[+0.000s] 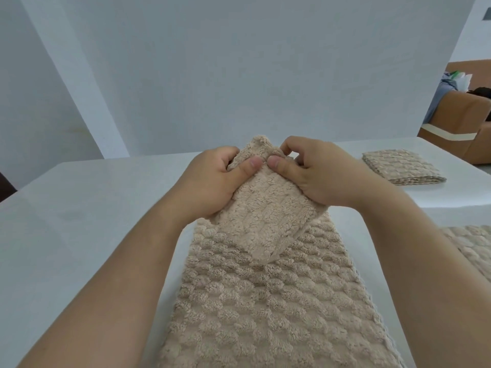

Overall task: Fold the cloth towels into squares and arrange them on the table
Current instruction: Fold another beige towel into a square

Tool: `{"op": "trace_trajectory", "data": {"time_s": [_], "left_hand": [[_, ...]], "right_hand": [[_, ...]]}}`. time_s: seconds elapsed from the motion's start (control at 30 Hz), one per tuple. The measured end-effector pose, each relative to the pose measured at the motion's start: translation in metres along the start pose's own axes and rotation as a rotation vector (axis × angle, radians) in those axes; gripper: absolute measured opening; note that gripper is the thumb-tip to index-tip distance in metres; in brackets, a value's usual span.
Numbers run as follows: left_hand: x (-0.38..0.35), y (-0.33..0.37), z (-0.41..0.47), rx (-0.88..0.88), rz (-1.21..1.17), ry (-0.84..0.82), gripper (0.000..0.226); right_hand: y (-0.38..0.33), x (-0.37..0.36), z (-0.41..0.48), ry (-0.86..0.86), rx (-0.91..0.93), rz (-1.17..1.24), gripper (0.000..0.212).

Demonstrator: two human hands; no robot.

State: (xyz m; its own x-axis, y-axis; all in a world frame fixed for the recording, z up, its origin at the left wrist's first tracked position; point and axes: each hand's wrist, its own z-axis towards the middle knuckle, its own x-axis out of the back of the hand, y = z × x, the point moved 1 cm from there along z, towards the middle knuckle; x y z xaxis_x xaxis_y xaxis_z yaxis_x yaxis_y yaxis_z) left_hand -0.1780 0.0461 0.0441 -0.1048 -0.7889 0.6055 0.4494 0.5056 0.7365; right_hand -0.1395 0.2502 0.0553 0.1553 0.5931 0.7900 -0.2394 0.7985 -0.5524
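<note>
A beige waffle-textured towel (265, 301) lies lengthwise on the white table (79, 221), running from the near edge toward the middle. Its far end is lifted off the table and bunched, smooth side facing me. My left hand (210, 181) and my right hand (318, 171) both pinch that raised end, thumbs side by side on top. A folded beige towel stack (401, 167) sits squared on the table at the far right. Part of another beige towel (473, 251) shows at the right edge.
A white partition wall (212, 75) stands right behind the table. Beyond the table's right corner is a brown sofa (467, 123) with clothes and bags on it.
</note>
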Motion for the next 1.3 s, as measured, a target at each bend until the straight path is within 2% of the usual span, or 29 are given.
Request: {"op": "trace_trajectory", "data": {"time_s": [0.13, 0.23, 0.3, 0.4, 0.5, 0.67, 0.83, 0.93, 1.07, 1.2, 1.3], "left_hand": [[0.006, -0.012, 0.005, 0.165, 0.043, 0.096, 0.045], [0.016, -0.029, 0.01, 0.333, -0.054, 0.184, 0.046], [0.021, -0.041, 0.014, 0.421, -0.2, 0.204, 0.04], [0.023, -0.052, 0.017, 0.473, -0.357, 0.269, 0.033], [0.021, -0.052, 0.018, 0.476, -0.389, 0.328, 0.031], [0.014, -0.045, 0.02, 0.48, -0.469, 0.384, 0.031], [0.005, -0.043, 0.021, 0.484, -0.591, 0.421, 0.034], [0.0, -0.038, 0.018, 0.503, -0.751, 0.449, 0.035], [-0.003, -0.033, 0.013, 0.546, -0.856, 0.446, 0.03], [-0.007, -0.026, 0.012, 0.544, -0.874, 0.413, 0.031], [-0.012, -0.021, 0.01, 0.54, -0.875, 0.394, 0.034]], "right_hand": [[0.005, -0.014, 0.002, 0.097, -0.059, -0.016, 0.039], [-0.001, -0.025, 0.002, 0.151, -0.058, -0.035, 0.035], [-0.008, -0.032, 0.001, 0.032, -0.026, 0.014, 0.031], [-0.021, -0.043, -0.005, -0.233, 0.041, 0.044, 0.031], [-0.031, -0.056, -0.01, -0.331, 0.069, 0.035, 0.035], [-0.037, -0.069, -0.01, -0.206, -0.008, 0.022, 0.031], [-0.036, -0.068, -0.008, -0.033, -0.107, 0.131, 0.013], [-0.04, -0.067, -0.01, 0.069, -0.101, 0.138, 0.02], [-0.041, -0.067, -0.012, 0.079, -0.112, 0.114, 0.034], [-0.037, -0.065, -0.009, 0.125, -0.157, 0.218, 0.038], [-0.037, -0.066, -0.008, 0.16, -0.15, 0.182, 0.042]]}}
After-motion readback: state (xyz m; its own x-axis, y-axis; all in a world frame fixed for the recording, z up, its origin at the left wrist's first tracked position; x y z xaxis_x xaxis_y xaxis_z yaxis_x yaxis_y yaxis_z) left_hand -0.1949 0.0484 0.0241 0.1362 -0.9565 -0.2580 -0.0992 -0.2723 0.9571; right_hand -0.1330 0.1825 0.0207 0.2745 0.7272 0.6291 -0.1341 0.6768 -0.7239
